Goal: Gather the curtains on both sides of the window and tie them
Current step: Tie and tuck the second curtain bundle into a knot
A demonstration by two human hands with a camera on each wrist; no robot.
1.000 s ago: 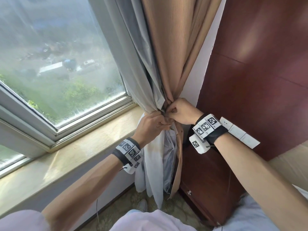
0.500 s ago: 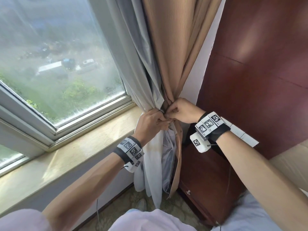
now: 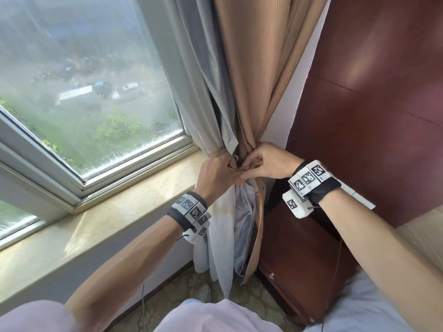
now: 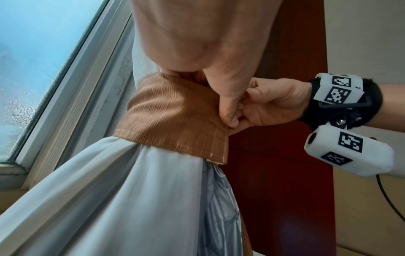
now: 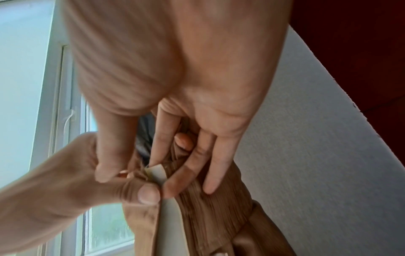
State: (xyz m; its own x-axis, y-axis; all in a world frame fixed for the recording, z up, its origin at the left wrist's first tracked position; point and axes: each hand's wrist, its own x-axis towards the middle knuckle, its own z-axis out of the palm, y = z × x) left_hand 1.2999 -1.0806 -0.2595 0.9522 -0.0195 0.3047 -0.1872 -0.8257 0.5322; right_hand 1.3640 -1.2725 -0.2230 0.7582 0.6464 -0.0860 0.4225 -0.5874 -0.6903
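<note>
Because both hands meet at one small spot on the gathered curtain [image 3: 242, 75], the likeliest failure is a slip of the tie-back band [image 4: 175, 114] before its ends are joined. The left hand [image 3: 219, 172] has its fingers curled, pinching the band's end against the bundle; the right hand [image 3: 268, 162] pinches the other end between thumb and forefinger, its other fingers lying straighter along the ribbed cloth. If either pinch loosens, the band would probably spring off and the folds of brown curtain and pale lining [image 3: 223, 236] spread out again. A pull to one side could also drag the band down the bundle, leaving the tie slack.

The curtain hangs bunched in the corner between the window [image 3: 84, 80] and the dark wooden panel [image 3: 371, 104], cinched just above the stone sill [image 3: 119, 212], its lower part falling loose toward the carpet.

From the head camera the fastening itself is hidden behind knuckles; only a dark glint shows between the hands, and what it is cannot be told. The left wrist view shows what that one lacks: the broad ribbed band wrapped round the bundle, its stitched edge, and lining bulging out below. The right wrist view alone shows a small pale tab [image 5: 157, 173] at the band's end, held between the fingertips [image 5: 149, 193].
</note>
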